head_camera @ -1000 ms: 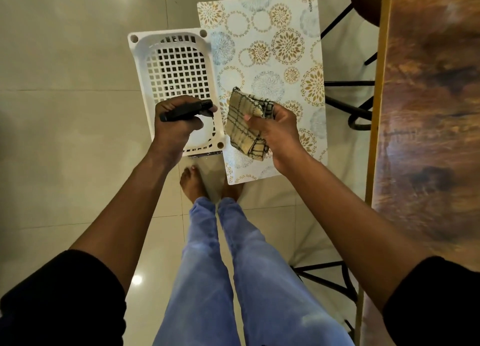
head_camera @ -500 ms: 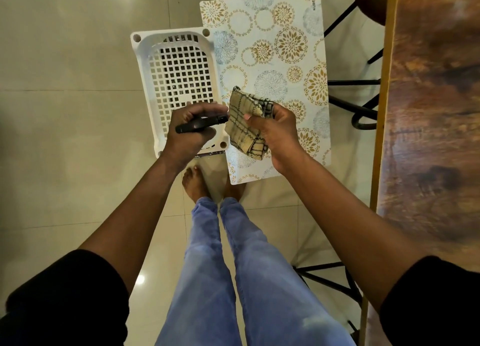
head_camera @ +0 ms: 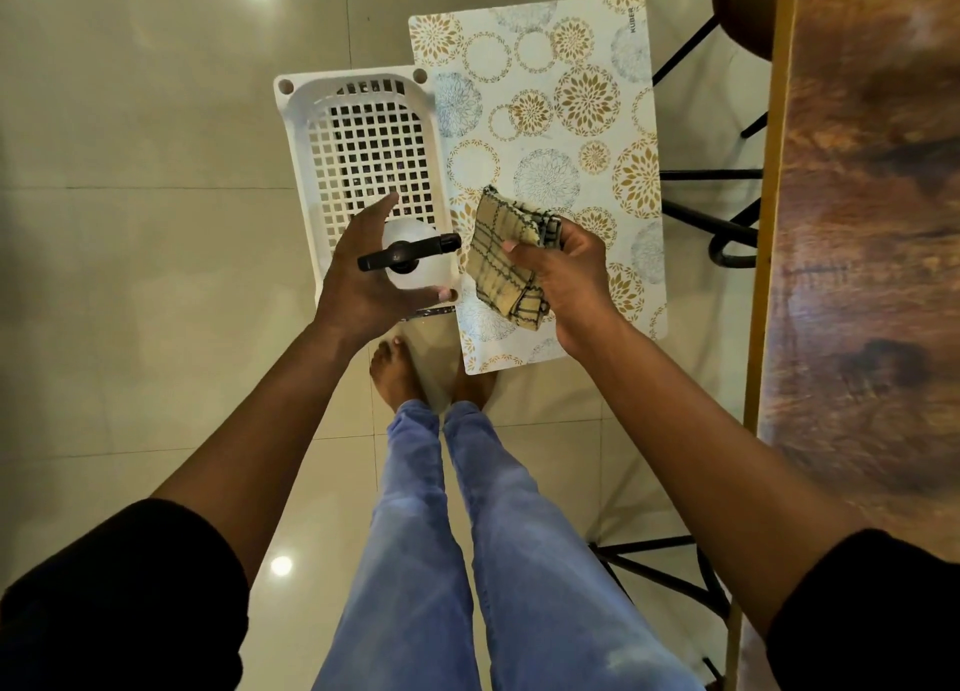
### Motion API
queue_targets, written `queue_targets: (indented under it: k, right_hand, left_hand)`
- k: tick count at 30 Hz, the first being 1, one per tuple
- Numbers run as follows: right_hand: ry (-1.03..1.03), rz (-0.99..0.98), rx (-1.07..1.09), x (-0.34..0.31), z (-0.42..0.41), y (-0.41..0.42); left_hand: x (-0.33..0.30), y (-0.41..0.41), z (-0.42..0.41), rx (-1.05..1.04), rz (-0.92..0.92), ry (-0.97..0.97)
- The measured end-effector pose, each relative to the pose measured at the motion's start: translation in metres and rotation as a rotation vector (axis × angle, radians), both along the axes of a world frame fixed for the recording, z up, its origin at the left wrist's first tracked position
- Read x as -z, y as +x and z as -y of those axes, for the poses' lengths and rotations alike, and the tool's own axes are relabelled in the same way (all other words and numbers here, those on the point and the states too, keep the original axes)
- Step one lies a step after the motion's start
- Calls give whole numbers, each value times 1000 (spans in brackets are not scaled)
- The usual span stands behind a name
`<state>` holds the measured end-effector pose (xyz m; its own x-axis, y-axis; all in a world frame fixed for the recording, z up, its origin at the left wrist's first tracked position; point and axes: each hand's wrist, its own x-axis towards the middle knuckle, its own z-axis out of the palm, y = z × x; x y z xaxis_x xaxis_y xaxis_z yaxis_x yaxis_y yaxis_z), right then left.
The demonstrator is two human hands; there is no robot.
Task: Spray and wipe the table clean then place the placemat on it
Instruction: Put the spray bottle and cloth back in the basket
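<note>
Gripping checked woven cloth, right hand beside round translucent bottle.

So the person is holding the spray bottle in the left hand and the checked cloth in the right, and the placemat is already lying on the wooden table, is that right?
Not quite. The head view shows the left hand holding the spray bottle and the right hand gripping the checked cloth, but the placemat is not on the wooden table. It lies on the floor beside the white basket.
</note>
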<state>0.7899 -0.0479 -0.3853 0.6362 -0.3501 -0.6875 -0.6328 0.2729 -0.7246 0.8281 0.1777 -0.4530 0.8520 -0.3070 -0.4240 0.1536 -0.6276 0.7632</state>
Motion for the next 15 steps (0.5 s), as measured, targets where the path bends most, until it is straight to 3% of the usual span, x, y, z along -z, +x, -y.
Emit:
queue_targets:
  k: [4,15]
  right_hand:
    - [-5,1,-7,1,2,-1]
    - [-47,-14,-52,7,6,2]
  left_hand:
    - [10,-8,-7,78,61,74]
    - [9,-15,-1,31,128,77]
